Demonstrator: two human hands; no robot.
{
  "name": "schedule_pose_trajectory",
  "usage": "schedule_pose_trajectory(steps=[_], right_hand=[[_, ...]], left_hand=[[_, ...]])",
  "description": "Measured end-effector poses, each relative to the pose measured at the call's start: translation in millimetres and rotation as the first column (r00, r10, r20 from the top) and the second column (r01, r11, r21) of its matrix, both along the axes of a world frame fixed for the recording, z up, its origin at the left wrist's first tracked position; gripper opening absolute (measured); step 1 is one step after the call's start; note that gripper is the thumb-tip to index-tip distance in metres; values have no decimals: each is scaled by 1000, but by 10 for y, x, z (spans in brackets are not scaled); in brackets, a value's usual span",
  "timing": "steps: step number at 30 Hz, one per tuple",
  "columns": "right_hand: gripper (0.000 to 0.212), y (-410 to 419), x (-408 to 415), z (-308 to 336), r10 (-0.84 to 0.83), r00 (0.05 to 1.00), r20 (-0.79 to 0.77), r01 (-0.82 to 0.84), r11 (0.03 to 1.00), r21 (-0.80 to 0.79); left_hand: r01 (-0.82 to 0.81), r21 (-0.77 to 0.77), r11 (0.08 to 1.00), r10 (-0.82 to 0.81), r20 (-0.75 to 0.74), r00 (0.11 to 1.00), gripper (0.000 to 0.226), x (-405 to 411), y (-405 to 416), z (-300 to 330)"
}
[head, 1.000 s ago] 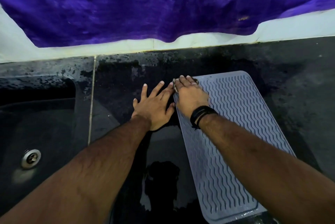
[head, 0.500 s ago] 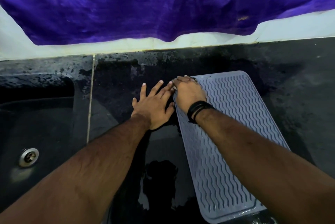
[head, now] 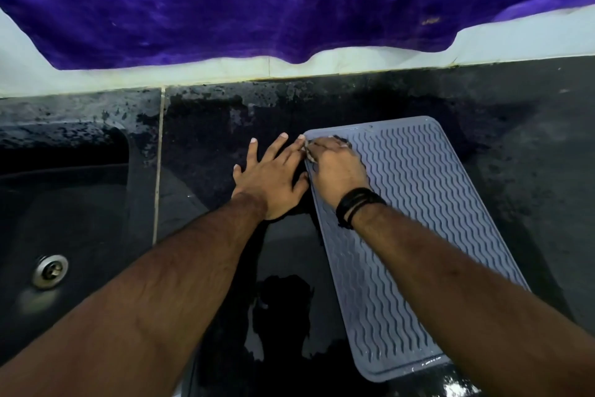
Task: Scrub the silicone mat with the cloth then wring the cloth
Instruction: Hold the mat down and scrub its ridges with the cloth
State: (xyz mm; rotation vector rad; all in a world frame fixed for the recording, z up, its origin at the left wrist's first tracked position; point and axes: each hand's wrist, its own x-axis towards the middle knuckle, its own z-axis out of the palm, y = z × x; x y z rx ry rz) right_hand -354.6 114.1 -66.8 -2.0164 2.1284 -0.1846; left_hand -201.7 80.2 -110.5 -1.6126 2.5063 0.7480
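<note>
Since the earlier frames the right hand (head: 338,171) has barely shifted at the far left corner of the grey ridged mat (head: 428,203), fingers curled over a small cloth (head: 309,153) that is mostly hidden beneath it. The left hand (head: 273,181) lies flat with fingers spread on the wet black counter (head: 531,155), just beside the mat's left edge. A dark sink (head: 64,219) with a metal drain (head: 50,270) sits at left, and a purple cloth hanging (head: 257,0) covers the white wall (head: 515,39) beyond.
</note>
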Motion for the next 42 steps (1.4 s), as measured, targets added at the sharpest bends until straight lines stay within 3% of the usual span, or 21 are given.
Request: schedule_pose_trajectory(steps=[10,16,22,29,36,40,42], right_hand=[[48,-132,14,21,-22,1000,13,23,1000,-18],[44,353,-37,-73,31,999,17,-30,998,-56],[43,-3,2,2,-5,1000,17,5,1000,-23],[40,362,-54,-34,47,999,28,-44,996,-79],[43,28,-27,1,17,999,35,-15,999,-51],[45,281,-46,-50,29,998,61,-23,995,-102],[49,316,-56,-65,27,999,45,-24,996,-82]], left_hand=[[7,-4,1000,-7,-10,1000,69,9,-9,-3],[1,-16,1000,-2,-29,1000,64,6,-3,-3],[-26,-9,1000,26,-33,999,72,8,5,-8],[-32,-8,999,32,-32,999,71,0,5,3],[-31,-18,999,30,-33,999,72,12,9,-7],[-54,-13,998,53,-78,996,62,-4,-45,2],[-31,-84,996,24,-81,996,52,-63,-95,33]])
